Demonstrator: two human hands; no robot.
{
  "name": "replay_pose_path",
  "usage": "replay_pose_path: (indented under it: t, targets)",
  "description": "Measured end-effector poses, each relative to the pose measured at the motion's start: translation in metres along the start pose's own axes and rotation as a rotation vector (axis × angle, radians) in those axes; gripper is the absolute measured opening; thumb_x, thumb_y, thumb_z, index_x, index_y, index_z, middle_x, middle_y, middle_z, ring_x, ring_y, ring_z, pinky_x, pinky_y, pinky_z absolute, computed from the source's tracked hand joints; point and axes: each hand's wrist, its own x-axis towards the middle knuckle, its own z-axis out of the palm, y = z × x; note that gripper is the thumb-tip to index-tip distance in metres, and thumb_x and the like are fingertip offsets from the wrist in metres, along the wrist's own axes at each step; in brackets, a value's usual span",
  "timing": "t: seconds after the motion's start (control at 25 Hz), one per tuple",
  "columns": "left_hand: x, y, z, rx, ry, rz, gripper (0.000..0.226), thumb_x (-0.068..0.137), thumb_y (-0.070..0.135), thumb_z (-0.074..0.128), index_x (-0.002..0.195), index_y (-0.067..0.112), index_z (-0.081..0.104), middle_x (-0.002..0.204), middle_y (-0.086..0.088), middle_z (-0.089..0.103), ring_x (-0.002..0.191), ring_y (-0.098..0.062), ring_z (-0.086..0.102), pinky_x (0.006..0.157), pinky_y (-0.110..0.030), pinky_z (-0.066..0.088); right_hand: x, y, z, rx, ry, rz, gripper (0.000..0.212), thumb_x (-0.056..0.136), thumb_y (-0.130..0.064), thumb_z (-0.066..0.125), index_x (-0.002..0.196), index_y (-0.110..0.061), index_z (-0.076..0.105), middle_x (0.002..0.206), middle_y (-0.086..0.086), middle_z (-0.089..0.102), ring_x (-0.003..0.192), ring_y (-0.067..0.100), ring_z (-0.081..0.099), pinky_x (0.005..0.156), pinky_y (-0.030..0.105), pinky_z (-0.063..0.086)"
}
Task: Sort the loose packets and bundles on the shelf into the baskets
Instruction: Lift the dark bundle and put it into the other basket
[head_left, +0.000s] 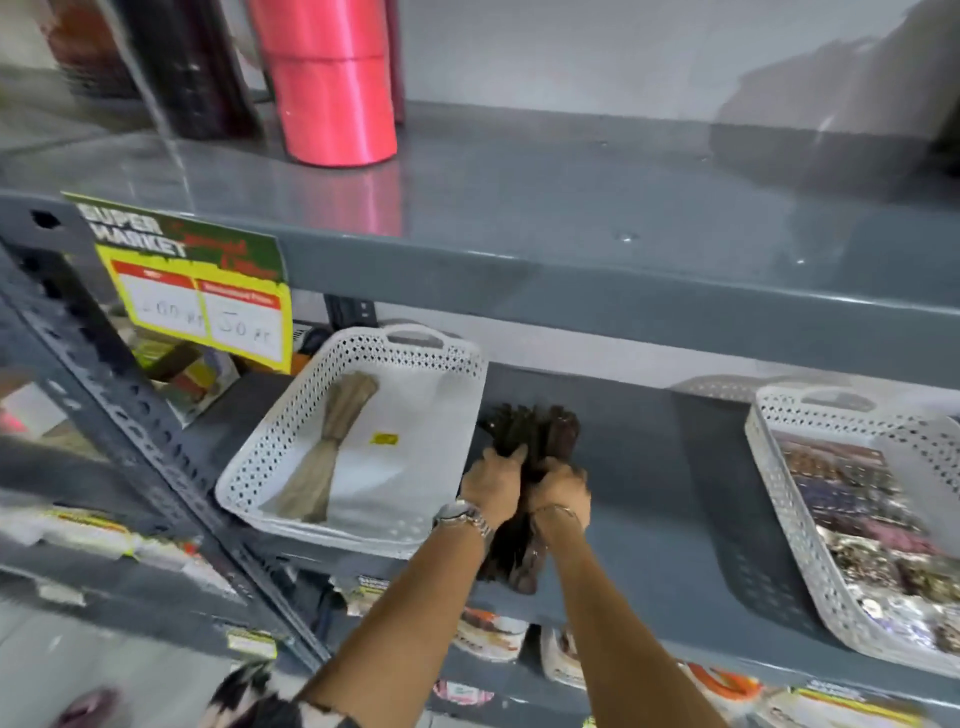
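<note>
A dark brown bundle (540, 431) lies on the grey shelf (649, 493) between two white perforated baskets. My left hand (491, 483) and my right hand (563, 491) both grip the bundle around its middle. The left basket (363, 358) holds one tan fibre bundle (332, 447) and a small yellow tag. The right basket (769, 441) is filled with shiny packets (857, 525). The bundle's near end pokes out below my wrists, at the shelf's front edge.
A pink roll (330, 83) and dark rolls stand on the upper shelf (571, 208). A yellow price sign (202, 296) hangs at the left by the slotted upright (130, 415). Packaged goods sit on the lower shelf (488, 634).
</note>
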Motion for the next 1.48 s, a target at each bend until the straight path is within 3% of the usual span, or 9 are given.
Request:
replay_pose_path:
  t: [0.12,0.36,0.52,0.64,0.76,0.84,1.04,1.24,1.48]
  targets:
    - [0.001,0.002,-0.037,-0.279,0.01,0.094,0.06,0.098,0.012,0.041,0.152,0.017,0.017,0.144,-0.027,0.042,0.127,-0.04,0.049,0.106,-0.04,0.042,-0.003,-0.018,-0.015,0.345,0.099,0.172,0.039,0.083,-0.03,0.06,0.115,-0.01,0.065,0.123,0.018,0.063,0.112,0.032,0.061,0.092,0.039,0.051]
    - [-0.017,-0.044,-0.108,-0.619,0.273,0.159,0.053,0.097,0.005,0.04,0.148,0.011,0.026,0.139,-0.021,0.052,0.118,-0.034,0.055,0.094,-0.036,0.047,-0.035,-0.095,-0.034,0.719,0.415,-0.115,0.024,0.078,-0.013,0.061,0.098,-0.014,0.073,0.105,0.014,0.073,0.099,0.031,0.067,0.086,0.036,0.054]
    - [-0.026,-0.114,-0.105,-0.292,0.273,0.006,0.048,0.099,0.017,0.04,0.146,0.017,0.031,0.134,-0.015,0.054,0.089,-0.027,0.061,0.077,-0.031,0.047,-0.044,-0.13,0.013,0.416,0.383,-0.302,0.025,0.078,-0.017,0.047,0.075,-0.012,0.072,0.093,0.021,0.072,0.094,0.035,0.062,0.082,0.02,0.042]
    - [-0.023,-0.154,-0.071,-0.09,0.132,-0.065,0.049,0.097,0.021,0.042,0.145,0.014,0.033,0.139,-0.019,0.05,0.128,-0.032,0.048,0.109,-0.039,0.036,-0.051,-0.123,0.046,0.142,0.172,-0.289,0.03,0.089,-0.017,0.045,0.108,-0.008,0.067,0.122,0.018,0.059,0.075,0.011,0.048,0.058,0.004,0.027]
    - [-0.019,-0.166,-0.037,-0.116,0.022,-0.065,0.046,0.1,0.012,0.037,0.145,0.009,0.032,0.142,-0.02,0.045,0.128,-0.036,0.048,0.108,-0.042,0.04,-0.053,-0.111,0.077,-0.065,-0.063,-0.279,0.037,0.091,-0.012,0.044,0.125,-0.003,0.054,0.137,0.018,0.046,0.111,0.027,0.049,0.09,0.021,0.045]
    - [-0.016,-0.168,-0.028,-0.08,-0.014,-0.057,0.05,0.1,0.006,0.035,0.148,0.008,0.023,0.153,-0.018,0.025,0.134,-0.038,0.039,0.11,-0.042,0.039,-0.055,-0.109,0.087,-0.244,-0.141,-0.245,0.04,0.09,-0.009,0.046,0.128,0.0,0.049,0.145,0.021,0.034,0.136,0.034,0.029,0.112,0.035,0.032]
    - [-0.012,-0.168,-0.025,-0.009,-0.096,-0.013,0.065,0.095,0.001,0.044,0.152,0.007,0.013,0.159,-0.017,0.011,0.141,-0.038,0.028,0.114,-0.046,0.035,-0.045,-0.098,0.096,-0.456,-0.348,-0.233,0.059,0.087,-0.004,0.049,0.143,-0.004,0.03,0.154,0.011,0.018,0.14,0.031,0.028,0.114,0.038,0.032]
    - [-0.036,-0.146,-0.036,-0.003,0.056,0.023,0.07,0.092,0.004,0.052,0.152,0.013,0.016,0.162,-0.013,0.008,0.145,-0.031,0.023,0.117,-0.042,0.031,-0.06,-0.101,0.084,-0.428,-0.166,-0.376,0.052,0.089,-0.008,0.045,0.14,-0.014,0.035,0.14,0.014,0.042,0.131,0.034,0.041,0.106,0.045,0.04]
    - [-0.136,-0.073,-0.12,0.066,0.363,-0.03,0.035,0.094,0.004,0.043,0.127,0.01,0.05,0.133,-0.011,0.054,0.124,-0.029,0.052,0.101,-0.038,0.044,-0.153,-0.118,-0.027,-0.35,0.13,-0.647,0.033,0.087,-0.006,0.042,0.118,-0.008,0.05,0.123,0.013,0.059,0.111,0.033,0.058,0.081,0.038,0.049]
